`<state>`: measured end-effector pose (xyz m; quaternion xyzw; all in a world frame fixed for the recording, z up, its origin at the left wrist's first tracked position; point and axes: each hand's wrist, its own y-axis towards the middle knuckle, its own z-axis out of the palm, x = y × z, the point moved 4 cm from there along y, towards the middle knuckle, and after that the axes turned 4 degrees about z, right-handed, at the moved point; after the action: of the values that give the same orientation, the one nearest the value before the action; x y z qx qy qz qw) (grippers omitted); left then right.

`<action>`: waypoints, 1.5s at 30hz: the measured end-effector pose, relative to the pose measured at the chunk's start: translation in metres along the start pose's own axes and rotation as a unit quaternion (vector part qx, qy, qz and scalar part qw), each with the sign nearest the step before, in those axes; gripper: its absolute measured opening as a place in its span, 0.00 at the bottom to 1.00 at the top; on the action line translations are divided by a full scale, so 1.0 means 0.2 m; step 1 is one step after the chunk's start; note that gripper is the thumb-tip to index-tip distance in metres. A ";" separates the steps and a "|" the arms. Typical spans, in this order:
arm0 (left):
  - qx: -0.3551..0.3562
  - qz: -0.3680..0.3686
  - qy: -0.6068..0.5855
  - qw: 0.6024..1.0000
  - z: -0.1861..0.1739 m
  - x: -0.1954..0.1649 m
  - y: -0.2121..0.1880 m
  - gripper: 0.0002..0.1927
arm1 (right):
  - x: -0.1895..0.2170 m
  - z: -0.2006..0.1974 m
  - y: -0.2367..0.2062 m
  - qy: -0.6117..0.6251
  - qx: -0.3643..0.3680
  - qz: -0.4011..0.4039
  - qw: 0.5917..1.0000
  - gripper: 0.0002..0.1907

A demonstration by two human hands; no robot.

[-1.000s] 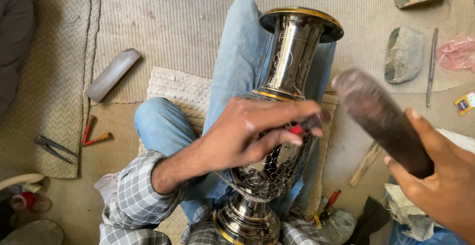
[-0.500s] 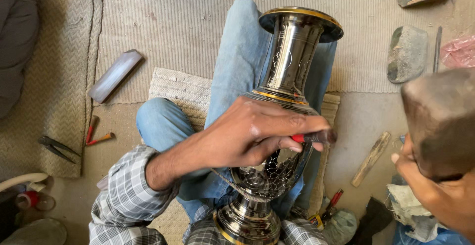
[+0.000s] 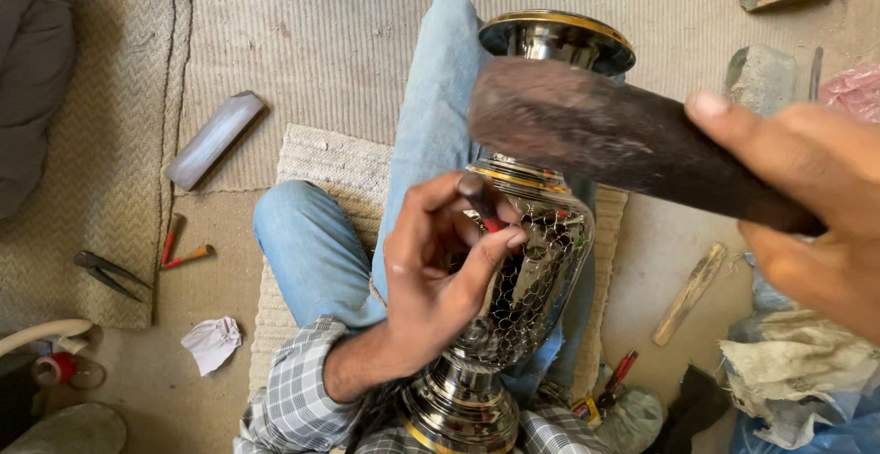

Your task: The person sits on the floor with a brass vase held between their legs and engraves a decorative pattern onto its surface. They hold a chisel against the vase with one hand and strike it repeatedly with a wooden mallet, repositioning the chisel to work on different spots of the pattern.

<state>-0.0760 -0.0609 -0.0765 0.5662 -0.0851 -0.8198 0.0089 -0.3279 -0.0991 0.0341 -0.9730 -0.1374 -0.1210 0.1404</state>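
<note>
Here, vase lies across lap, likely heavy, stiff, slick metal; brace its belly. Left hand pinches punch on vase; right hand clenches mallet above vase.

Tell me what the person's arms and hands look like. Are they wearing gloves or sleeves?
No gloves: both hands are bare. The left hand comes out of a checked shirt sleeve in grey and white, pushed up so the forearm is bare. Its fingers have short nails and no rings that show. The right hand is bare too; its sleeve is out of view.
</note>
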 end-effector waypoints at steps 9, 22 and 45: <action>-0.007 -0.104 0.165 0.981 -0.03 0.06 0.00 0.15 | -0.10 -0.02 0.01 0.027 0.023 -0.017 0.999 0.42; 0.258 0.064 0.088 0.960 0.04 -0.09 0.18 0.27 | -0.44 0.25 -0.42 0.015 0.010 0.099 0.995 0.40; 0.554 0.069 0.055 0.828 0.14 -0.02 0.35 0.35 | -0.12 0.56 -0.75 0.202 -0.229 0.300 0.904 0.34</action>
<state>-0.1061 -0.1266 -0.0529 0.5124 -0.5636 -0.5999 -0.2450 -0.3737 0.0682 -0.0412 -0.9283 0.2238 -0.2954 -0.0315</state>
